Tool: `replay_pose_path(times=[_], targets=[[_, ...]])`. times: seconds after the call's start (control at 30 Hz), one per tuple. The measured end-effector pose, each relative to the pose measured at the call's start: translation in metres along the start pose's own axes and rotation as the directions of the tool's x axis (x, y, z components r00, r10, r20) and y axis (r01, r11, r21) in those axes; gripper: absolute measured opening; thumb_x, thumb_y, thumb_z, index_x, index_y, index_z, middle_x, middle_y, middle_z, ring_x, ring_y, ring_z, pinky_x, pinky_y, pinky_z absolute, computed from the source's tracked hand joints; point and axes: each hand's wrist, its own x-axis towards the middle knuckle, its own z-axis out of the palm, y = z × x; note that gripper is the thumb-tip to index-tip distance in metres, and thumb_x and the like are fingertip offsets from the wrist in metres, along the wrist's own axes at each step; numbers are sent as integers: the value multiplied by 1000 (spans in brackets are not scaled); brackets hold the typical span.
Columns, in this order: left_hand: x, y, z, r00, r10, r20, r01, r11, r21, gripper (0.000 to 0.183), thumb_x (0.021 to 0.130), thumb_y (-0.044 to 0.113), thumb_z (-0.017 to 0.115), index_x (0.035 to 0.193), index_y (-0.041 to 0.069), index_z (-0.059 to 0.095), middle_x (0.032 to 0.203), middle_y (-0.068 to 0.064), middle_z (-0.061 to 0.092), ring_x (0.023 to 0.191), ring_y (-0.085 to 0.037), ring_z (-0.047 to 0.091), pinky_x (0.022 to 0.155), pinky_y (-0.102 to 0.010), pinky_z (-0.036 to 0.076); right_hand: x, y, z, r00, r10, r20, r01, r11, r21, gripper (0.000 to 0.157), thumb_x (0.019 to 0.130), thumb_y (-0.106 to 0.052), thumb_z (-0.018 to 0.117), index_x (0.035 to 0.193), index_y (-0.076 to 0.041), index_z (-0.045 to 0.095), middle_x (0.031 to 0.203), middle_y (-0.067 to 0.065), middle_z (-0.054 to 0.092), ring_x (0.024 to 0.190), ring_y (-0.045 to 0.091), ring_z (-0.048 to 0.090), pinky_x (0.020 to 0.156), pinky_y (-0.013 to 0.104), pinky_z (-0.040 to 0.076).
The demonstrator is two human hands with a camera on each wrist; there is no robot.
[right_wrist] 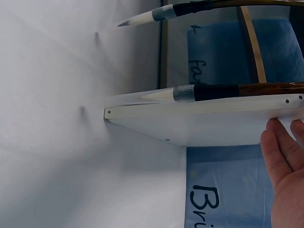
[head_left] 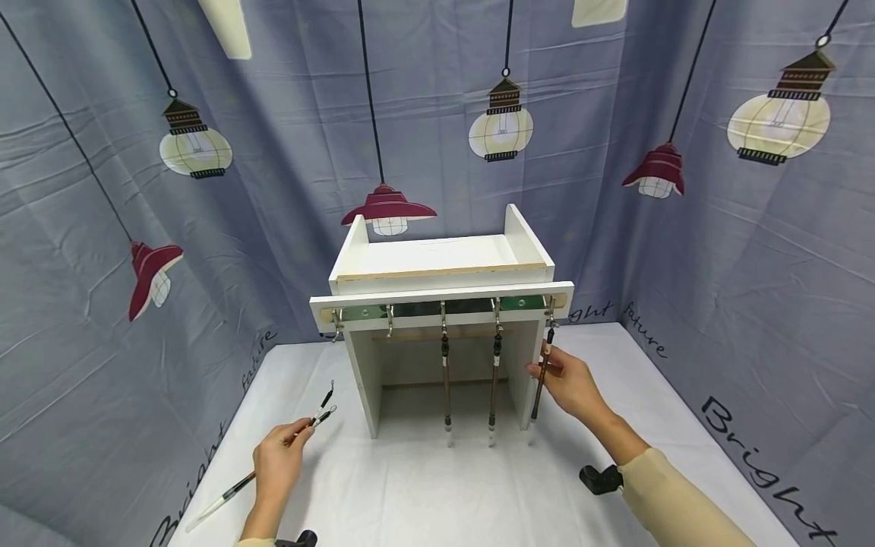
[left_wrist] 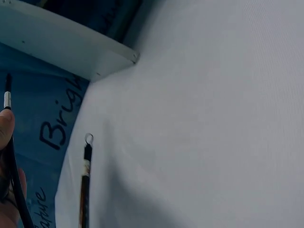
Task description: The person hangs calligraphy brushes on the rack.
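Observation:
In the head view my left hand (head_left: 276, 460) holds two writing brushes (head_left: 235, 486) at the left, their looped ends pointing up and away. The left wrist view shows one looped brush (left_wrist: 85, 180) and part of the hand at the left edge. A white wooden stand (head_left: 440, 292) carries a row of metal hooks. Three brushes hang from it bristles down: a left one (head_left: 446, 376), a middle one (head_left: 494, 376) and a right one (head_left: 540, 387). My right hand (head_left: 570, 384) is at the right brush, fingers extended beside the stand's side panel (right_wrist: 213, 126); its thumb is hidden in the right wrist view.
Two hooks on the left of the rail, a left hook (head_left: 336, 323) and its neighbour (head_left: 390, 320), carry no brush. A white cloth (head_left: 437, 501) covers the table. Grey-blue curtains (head_left: 294, 152) printed with lamps surround it.

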Motion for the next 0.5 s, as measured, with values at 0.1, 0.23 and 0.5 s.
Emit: replay_pose_path(times=[0.1, 0.23, 0.5], targets=[[0, 12, -2, 1000, -13, -26, 12, 999, -46, 17, 85, 10, 85, 102, 11, 84, 91, -7, 78, 70, 4, 58, 60, -9, 43, 0, 0, 0, 1000, 2, 2, -2, 1000, -2, 70, 100, -40, 67, 156, -5, 43, 146, 28, 57, 126, 47, 63, 96, 57, 56], [-1, 24, -5, 999, -9, -48, 5, 995, -95, 19, 85, 8, 85, 104, 9, 83, 92, -8, 78, 71, 6, 57, 61, -5, 43, -1, 0, 1, 1000, 8, 2, -8, 1000, -3, 70, 100, -40, 67, 156, -5, 43, 145, 29, 57, 126, 47, 62, 96, 57, 56], [-4, 46, -10, 996, 32, -80, -44, 986, -163, 21, 87, 4, 82, 108, 7, 82, 94, -8, 76, 76, 10, 59, 67, -2, 47, 1, 1, 1, 1000, 1, -5, -1, 1000, 2, 70, 100, -40, 68, 155, -5, 44, 144, 29, 58, 126, 46, 63, 96, 57, 56]])
